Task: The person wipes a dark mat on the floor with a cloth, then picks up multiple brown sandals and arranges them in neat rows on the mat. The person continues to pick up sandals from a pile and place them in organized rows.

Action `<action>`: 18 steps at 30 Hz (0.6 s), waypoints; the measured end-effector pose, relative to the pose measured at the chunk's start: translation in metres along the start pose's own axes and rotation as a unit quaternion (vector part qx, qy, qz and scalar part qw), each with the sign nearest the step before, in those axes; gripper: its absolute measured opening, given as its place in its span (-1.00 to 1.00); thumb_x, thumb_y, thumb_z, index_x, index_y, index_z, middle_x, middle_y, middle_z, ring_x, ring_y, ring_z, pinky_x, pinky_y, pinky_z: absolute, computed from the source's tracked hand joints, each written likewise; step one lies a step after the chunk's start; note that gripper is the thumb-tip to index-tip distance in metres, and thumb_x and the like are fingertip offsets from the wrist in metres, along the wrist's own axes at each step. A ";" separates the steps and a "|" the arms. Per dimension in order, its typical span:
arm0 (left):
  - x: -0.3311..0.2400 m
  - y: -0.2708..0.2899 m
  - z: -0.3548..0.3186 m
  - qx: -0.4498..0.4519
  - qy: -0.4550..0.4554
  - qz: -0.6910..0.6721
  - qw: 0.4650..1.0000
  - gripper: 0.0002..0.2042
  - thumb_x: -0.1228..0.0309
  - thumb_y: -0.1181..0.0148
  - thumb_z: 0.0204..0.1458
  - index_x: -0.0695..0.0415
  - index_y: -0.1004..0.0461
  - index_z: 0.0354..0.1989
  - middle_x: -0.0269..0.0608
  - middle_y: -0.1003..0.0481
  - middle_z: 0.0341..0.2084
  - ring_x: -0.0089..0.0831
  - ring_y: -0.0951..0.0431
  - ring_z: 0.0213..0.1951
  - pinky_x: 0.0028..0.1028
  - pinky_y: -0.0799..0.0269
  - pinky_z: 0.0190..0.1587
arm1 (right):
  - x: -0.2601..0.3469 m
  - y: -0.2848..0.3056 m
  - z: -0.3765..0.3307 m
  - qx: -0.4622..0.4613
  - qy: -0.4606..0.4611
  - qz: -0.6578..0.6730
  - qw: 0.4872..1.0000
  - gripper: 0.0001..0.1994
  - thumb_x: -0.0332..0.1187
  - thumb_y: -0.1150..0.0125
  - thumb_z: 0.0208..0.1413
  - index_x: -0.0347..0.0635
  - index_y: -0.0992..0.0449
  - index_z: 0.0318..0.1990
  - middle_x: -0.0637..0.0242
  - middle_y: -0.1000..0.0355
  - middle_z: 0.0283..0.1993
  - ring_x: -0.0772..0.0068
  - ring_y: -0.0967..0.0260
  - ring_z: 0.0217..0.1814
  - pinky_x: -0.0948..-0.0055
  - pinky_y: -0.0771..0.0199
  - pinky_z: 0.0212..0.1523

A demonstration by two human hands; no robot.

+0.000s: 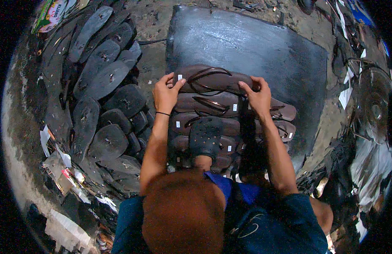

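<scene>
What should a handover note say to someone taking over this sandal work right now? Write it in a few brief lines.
Left hand: grips one end of the top brown sandal.
Right hand: presses its other end.
Stack of strapped sandals lies on the dark mat.
Done: several stacked, straps fitted.
Left: the heap of strapless soles on the person's left.

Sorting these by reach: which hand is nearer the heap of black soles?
Left. The left hand grips the top sandal's end beside the heap of black soles; the right hand holds its far end.
</scene>
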State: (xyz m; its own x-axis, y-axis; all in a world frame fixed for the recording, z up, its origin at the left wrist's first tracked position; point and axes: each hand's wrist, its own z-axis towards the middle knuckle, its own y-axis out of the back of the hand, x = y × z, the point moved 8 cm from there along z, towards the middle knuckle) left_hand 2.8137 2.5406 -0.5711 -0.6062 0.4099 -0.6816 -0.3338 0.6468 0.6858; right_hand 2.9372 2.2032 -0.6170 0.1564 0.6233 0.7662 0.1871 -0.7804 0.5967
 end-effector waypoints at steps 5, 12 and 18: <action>-0.013 -0.006 0.002 -0.001 -0.008 0.077 0.997 -0.49 0.13 -0.47 -0.09 0.26 -0.61 -0.04 0.08 -0.65 -0.27 -0.17 -0.69 -0.24 -0.27 -0.56 -0.14 | 0.012 0.006 0.008 0.000 0.067 -0.114 0.991 -0.43 0.01 -0.54 -0.09 -0.36 -0.59 -0.15 0.21 -0.52 -0.36 0.31 -0.45 -0.32 0.30 -0.47 -0.27; -0.051 -0.011 0.013 0.062 -0.096 0.356 0.927 -0.52 0.04 -0.38 -0.06 0.15 -0.61 -0.08 0.12 -0.55 -0.11 0.05 -0.49 -0.02 -0.08 -0.38 0.15 | 0.052 0.016 0.016 0.017 0.140 -0.288 0.947 -0.32 0.13 -0.54 -0.17 -0.32 -0.53 -0.11 -0.02 -0.46 -0.13 -0.08 -0.38 -0.01 0.09 -0.41 0.02; -0.093 0.149 -0.061 -0.027 -0.258 0.190 0.947 -0.41 0.36 -0.28 -0.06 0.13 -0.35 0.23 0.06 -0.42 0.11 0.03 -0.36 0.15 -0.07 -0.23 0.27 | 0.037 0.007 0.021 -0.014 0.240 -0.195 0.951 -0.44 -0.04 -0.47 0.00 -0.30 -0.46 -0.01 0.00 -0.41 -0.05 -0.01 -0.36 -0.01 0.17 -0.41 -0.02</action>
State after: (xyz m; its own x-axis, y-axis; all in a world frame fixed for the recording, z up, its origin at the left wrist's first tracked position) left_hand 2.7762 2.5592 -0.3897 -0.2615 0.8749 -0.4077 -0.2073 0.3617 0.9090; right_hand 2.9647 2.2215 -0.5894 -0.3819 0.7758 0.5023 0.1122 -0.5005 0.8584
